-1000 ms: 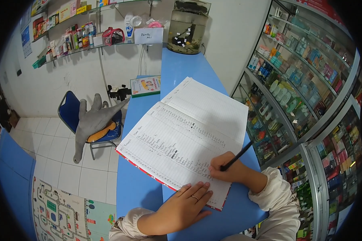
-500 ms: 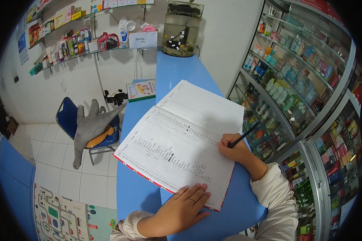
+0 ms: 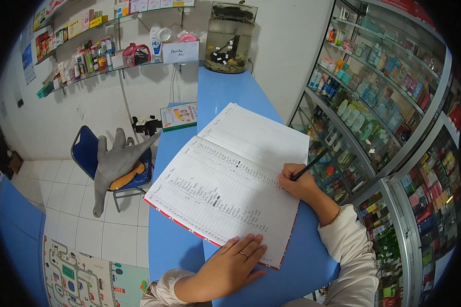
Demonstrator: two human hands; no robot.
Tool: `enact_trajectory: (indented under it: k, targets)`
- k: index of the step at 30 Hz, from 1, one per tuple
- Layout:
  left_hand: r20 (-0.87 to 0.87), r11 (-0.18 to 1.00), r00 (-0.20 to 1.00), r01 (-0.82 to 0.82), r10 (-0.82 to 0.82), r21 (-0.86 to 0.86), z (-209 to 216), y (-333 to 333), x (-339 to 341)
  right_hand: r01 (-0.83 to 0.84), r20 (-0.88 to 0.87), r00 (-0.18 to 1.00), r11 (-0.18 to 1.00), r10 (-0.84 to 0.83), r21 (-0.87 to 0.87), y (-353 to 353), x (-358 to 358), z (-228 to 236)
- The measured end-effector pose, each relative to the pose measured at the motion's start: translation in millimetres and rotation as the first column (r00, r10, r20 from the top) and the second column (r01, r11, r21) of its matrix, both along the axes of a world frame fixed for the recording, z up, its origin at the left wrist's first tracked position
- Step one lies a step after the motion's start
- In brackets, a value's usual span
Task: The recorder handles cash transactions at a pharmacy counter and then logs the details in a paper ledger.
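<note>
A large ruled notebook point(image 3: 261, 134) lies open at a slant on the blue counter point(image 3: 305, 261), a red cover edge showing under its near side. Handwritten columns fill much of the nearer page; the farther page is mostly bare lines. My right hand point(image 3: 298, 181) grips a black pen point(image 3: 310, 165), its knuckles resting on the right side of the nearer page. The pen's tip is hidden behind my fingers. My left hand point(image 3: 235, 262), wearing a ring, lies flat with fingers stretched over the page's lower edge.
A fish tank point(image 3: 230, 38) stands at the counter's far end. Beside the notebook's far left lies a green-edged booklet point(image 3: 179, 115). A blue chair point(image 3: 87, 148) bears a grey plush toy point(image 3: 118, 158). Glass cabinets point(image 3: 374, 102) of packages line the right; a wall shelf point(image 3: 95, 71) holds bottles.
My right hand has shifted slightly down the page with the pen, which now tilts a little differently. My left hand stays flat on the page. The whole view has moved marginally.
</note>
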State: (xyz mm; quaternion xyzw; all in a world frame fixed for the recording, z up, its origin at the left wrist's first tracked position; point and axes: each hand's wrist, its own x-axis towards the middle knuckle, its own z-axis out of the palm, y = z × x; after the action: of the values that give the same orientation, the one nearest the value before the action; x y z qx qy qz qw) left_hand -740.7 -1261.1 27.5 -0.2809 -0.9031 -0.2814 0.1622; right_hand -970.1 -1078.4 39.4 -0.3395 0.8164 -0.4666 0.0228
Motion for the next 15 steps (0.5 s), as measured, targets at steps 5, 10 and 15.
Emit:
enact_trajectory:
  k: [5, 10, 15]
  targets:
    - [0.001, 1.0, 1.0, 0.002, -0.002, -0.001, 0.4, -0.6, -0.4, -0.04, -0.055, 0.998, 0.999, 0.041, 0.016, 0.8, 1.0, -0.1]
    - [0.011, 1.0, 1.0, 0.006, -0.006, 0.001, 1.1, -0.8, -1.4, 0.004, -0.082, 0.997, 1.0, -0.004, 0.005, -0.2, 2.7, -1.8]
    - [0.008, 1.0, 1.0, 0.005, -0.005, 0.01, -0.1, -1.3, -1.4, -0.056, -0.104, 0.993, 0.997, 0.062, 0.057, -1.2, 2.7, 1.8]
